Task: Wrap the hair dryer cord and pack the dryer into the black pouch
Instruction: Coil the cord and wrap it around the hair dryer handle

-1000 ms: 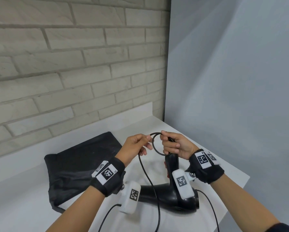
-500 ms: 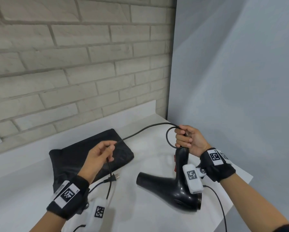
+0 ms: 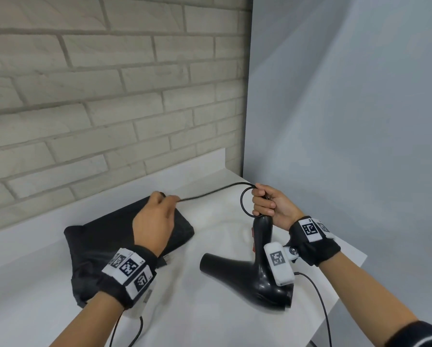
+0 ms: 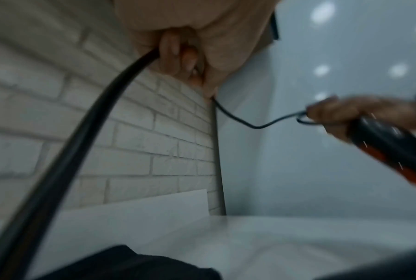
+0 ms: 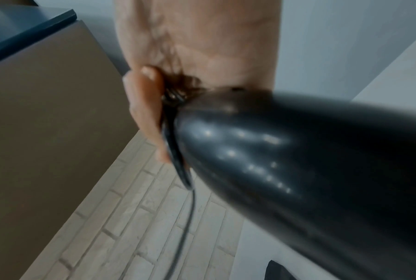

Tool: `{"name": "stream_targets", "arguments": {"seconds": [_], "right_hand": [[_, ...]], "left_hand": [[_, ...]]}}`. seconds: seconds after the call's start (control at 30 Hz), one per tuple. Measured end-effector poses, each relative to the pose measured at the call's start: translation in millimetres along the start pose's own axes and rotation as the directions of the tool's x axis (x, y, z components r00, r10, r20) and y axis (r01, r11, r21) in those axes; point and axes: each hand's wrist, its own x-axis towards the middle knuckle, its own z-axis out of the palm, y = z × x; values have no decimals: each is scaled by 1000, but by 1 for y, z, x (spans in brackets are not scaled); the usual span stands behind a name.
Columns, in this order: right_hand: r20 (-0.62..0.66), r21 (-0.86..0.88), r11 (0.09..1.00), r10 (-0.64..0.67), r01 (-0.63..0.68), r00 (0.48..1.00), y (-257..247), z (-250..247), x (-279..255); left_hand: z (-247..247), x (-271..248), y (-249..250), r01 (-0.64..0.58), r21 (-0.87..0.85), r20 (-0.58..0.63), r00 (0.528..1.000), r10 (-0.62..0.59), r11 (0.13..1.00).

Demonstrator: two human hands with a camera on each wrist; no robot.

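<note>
Above the white desk [image 3: 209, 309], the right hand [image 3: 272, 206] grips the hair dryer [image 3: 262, 271] by its handle, pinning one small loop of cord [image 3: 209, 194] — the left hand [image 3: 154, 221] pinches the cord farther along. Wrapping looks barely begun. The black pouch [image 3: 97, 241] lies flat under the left hand — nothing packed yet.

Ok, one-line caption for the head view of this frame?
Right hand holds hair dryer handle with one cord loop; left hand pulls cord taut above black pouch.

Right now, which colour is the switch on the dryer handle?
Orange-red switch on the black hair dryer; clearest in the left wrist view.
</note>
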Motion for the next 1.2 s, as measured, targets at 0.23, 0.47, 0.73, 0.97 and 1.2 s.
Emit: {"name": "stream_targets", "arguments": {"seconds": [0.23, 0.47, 0.73, 0.97, 1.2], "right_hand": [[-37, -54, 998, -20, 18, 999, 0, 6, 1], [-62, -123, 992, -28, 20, 998, 0, 14, 1], [4, -253, 967, 13, -11, 1000, 1, 22, -1], [99, -372, 928, 52, -11, 994, 4, 34, -9], [229, -162, 983, 128, -92, 965, -2, 18, -7]], "left_hand": [[6, -12, 32, -402, 205, 454, 847, 277, 893], [-6, 3, 71, -445, -86, 436, 788, 435, 891], [-22, 32, 99, -414, -99, 462, 786, 410, 905], [-16, 59, 117, -325, -104, 537, 777, 328, 940], [16, 49, 63, 232, -382, 545, 838, 16, 895]]}}
